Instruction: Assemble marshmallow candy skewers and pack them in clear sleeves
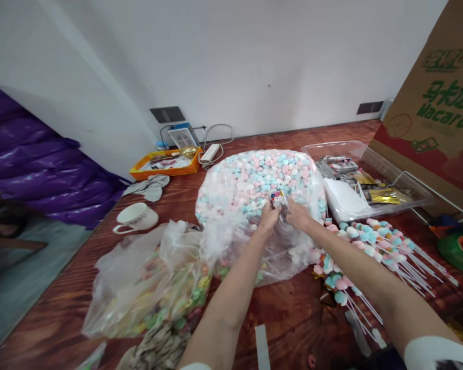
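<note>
Both of my hands meet over the front of a large clear bag of pink, blue and white marshmallows (262, 169). My left hand (269, 217) is closed on a small printed packet (279, 199), held up in front of the bag. At the packet's right edge, my right hand (297, 215) is closed too, its fingertips partly hidden. Loose clear plastic from the bag's mouth bunches below my hands. Beside my right forearm lie several marshmallow skewers (370, 239) on white sticks. A second clear bag (139, 288), with colourful ring-shaped candy inside, lies left of my left arm.
At the right stand a clear plastic tray (399, 208) of packets, a cardboard box (428, 113) and green tape (457, 252). A white cup (137, 217), a grey cloth (148, 187) and an orange tray (139, 172) are at the left. A crumpled cloth (158, 347) lies in front.
</note>
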Motion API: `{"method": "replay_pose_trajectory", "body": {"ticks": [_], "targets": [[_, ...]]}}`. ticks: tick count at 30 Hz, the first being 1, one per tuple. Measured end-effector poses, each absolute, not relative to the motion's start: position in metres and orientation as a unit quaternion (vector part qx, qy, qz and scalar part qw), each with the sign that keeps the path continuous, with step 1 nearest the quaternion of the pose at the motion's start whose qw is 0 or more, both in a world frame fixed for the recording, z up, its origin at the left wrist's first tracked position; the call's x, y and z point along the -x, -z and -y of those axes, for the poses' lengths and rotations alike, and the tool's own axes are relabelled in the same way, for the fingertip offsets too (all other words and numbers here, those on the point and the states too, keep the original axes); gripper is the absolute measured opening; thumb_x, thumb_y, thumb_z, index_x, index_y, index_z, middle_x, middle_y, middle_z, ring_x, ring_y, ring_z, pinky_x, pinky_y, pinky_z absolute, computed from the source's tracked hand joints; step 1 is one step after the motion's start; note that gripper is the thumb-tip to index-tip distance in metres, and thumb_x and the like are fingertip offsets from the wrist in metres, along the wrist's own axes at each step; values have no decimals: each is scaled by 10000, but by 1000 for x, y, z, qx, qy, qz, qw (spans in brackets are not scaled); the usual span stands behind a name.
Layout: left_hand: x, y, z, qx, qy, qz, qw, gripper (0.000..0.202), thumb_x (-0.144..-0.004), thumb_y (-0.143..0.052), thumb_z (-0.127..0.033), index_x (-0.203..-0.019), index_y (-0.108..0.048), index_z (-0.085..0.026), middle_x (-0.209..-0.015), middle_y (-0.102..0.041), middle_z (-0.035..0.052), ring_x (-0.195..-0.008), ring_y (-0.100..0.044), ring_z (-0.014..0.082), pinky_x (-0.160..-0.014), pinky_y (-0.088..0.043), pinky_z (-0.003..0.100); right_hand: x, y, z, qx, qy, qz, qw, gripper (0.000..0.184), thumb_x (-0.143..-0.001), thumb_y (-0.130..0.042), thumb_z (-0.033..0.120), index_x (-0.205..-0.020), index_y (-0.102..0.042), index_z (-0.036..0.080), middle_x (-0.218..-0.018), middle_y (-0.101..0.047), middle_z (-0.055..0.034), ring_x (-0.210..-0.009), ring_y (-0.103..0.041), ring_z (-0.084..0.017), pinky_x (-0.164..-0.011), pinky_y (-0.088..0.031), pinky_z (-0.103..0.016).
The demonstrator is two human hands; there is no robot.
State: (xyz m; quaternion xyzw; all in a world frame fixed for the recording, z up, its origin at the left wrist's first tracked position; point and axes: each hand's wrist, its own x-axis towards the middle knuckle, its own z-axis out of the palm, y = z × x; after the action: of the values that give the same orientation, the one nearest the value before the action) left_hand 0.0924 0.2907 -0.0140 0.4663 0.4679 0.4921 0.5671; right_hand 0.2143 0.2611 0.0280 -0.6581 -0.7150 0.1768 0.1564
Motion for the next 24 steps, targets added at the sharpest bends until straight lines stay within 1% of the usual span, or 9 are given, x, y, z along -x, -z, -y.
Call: {"method": "replay_pose_trajectory", "body": {"ticks": [3, 6, 8, 11, 13, 15, 17, 21, 24], "targets": [[-89, 3, -273, -444, -520, -441, 581, 489, -684, -746, -448, -1046, -592, -160, -919, -693, 69, -883, -638, 187, -806, -494, 297, -208, -24, -244, 649, -179, 709, 209, 616, -799, -503, 155, -1400, -369, 142, -1037, -714, -108, -952, -656, -240, -813, -466, -318], [-88, -10, -247, -425, -544, -421, 588, 527, -623, -792, -490, -996, -618, -161, -876, -695, 56, -824, -651, 191, -763, -514, 311, -201, -22, -217, 586, -218, 701, 342, 690, -757, -504, 126, -1428, -352, 165, -1001, -715, -58, -877, -653, -195, -797, -484, -300], [-88, -19, -226, -409, -560, -421, 585, 521, -607, -800, -521, -942, -635, -157, -809, -688, 45, -773, -652, 195, -724, -525, 321, -194, -23, -198, 527, -241, 690, 433, 706, -724, -503, 111, -1416, -384, 176, -948, -706, -33, -802, -638, -174, -768, -494, -298], [-83, -34, -189, -408, -581, -410, 573, 458, -641, -787, -521, -880, -660, -151, -765, -679, 41, -731, -649, 194, -698, -543, 330, -184, -28, -165, 460, -256, 674, 518, 683, -721, -510, 113, -1395, -421, 188, -984, -687, -37, -804, -620, -165, -774, -501, -309], [-74, -45, -162, -439, -584, -382, 566, 418, -688, -780, -463, -952, -673, -157, -857, -695, 53, -790, -664, 204, -754, -557, 348, -182, -33, -141, 435, -277, 655, 553, 678, -751, -525, 126, -1412, -394, 204, -1038, -675, -49, -816, -616, -162, -776, -508, -315], [-62, -52, -135, -486, -571, -354, 558, 465, -737, -763, -397, -1134, -637, -188, -1008, -695, 67, -934, -667, 231, -864, -548, 384, -183, -38, -116, 433, -278, 647, 562, 686, -775, -551, 143, -1431, -366, 224, -1085, -660, -62, -844, -613, -169, -778, -513, -328], [-51, -57, -108, -541, -553, -339, 535, 520, -784, -730, -343, -1263, -571, -220, -1129, -671, 80, -1065, -636, 250, -959, -512, 414, -187, -42, -95, 442, -237, 669, 548, 685, -771, -579, 148, -1422, -387, 237, -1164, -629, -88, -957, -601, -207, -820, -511, -368], [-38, -58, -65, -666, -555, -306, 393, 396, -815, -694, -267, -1202, -616, -224, -1222, -627, 89, -1175, -571, 254, -1058, -438, 444, -195, -43, -69, 403, -182, 756, 482, 660, -757, -608, 168, -1389, -437, 250, -1283, -579, -110, -1155, -538, -278, -958, -468, -475], [-34, -58, -44, -705, -559, -299, 317, 350, -804, -710, -251, -1146, -643, -219, -1243, -608, 101, -1220, -535, 262, -1073, -413, 452, -196, -37, -59, 367, -234, 775, 459, 721, -806, -616, 256, -1464, -321, 246, -1327, -566, -112, -1219, -527, -278, -1036, -429, -484]]}}
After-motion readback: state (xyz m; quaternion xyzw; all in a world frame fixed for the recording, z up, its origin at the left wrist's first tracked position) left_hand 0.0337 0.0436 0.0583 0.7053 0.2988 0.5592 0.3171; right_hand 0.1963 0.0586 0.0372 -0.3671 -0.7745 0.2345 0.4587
